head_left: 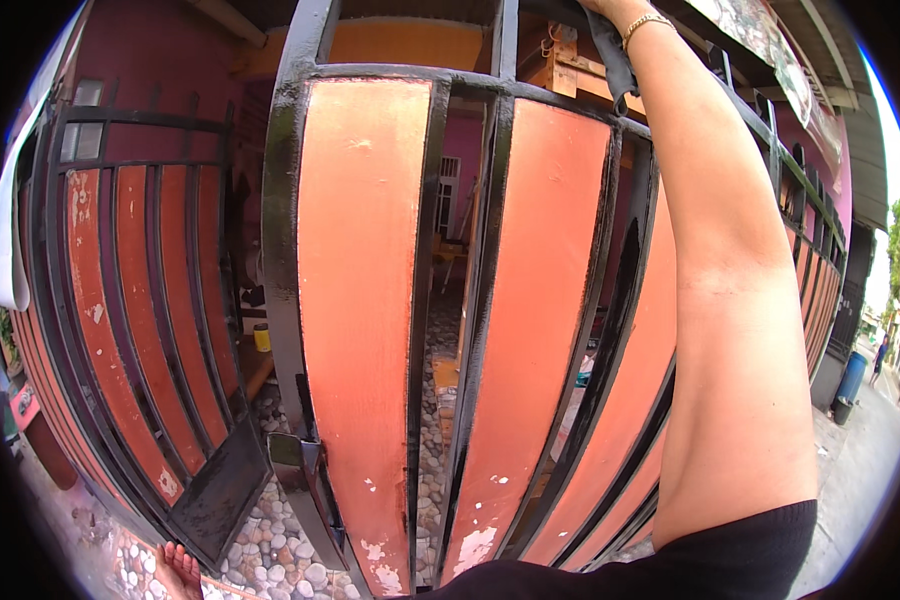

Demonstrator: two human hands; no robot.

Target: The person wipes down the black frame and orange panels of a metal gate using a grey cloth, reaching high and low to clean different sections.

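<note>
A black metal gate [460, 78] with salmon-orange panels fills the middle, its paint chipped white near the bottom. My right arm reaches up across the gate's right side. Only the lower part of my right hand [618, 10] shows at the top edge, with a bracelet at the wrist. A dark grey rag [615, 55] hangs from that hand over the gate's upper bar; the fingertips are out of view. Low on the left, my left hand [177, 572] is held with fingers apart and nothing in it, near the bottom of another gate leaf [155, 300].
A black latch box [286, 450] juts from the gate's near edge. Pebbled ground [290, 540] lies between the two leaves. Behind the bars are a yellow can [261, 337] and a wooden frame [570, 70]. A blue barrel [851, 380] stands along the street at right.
</note>
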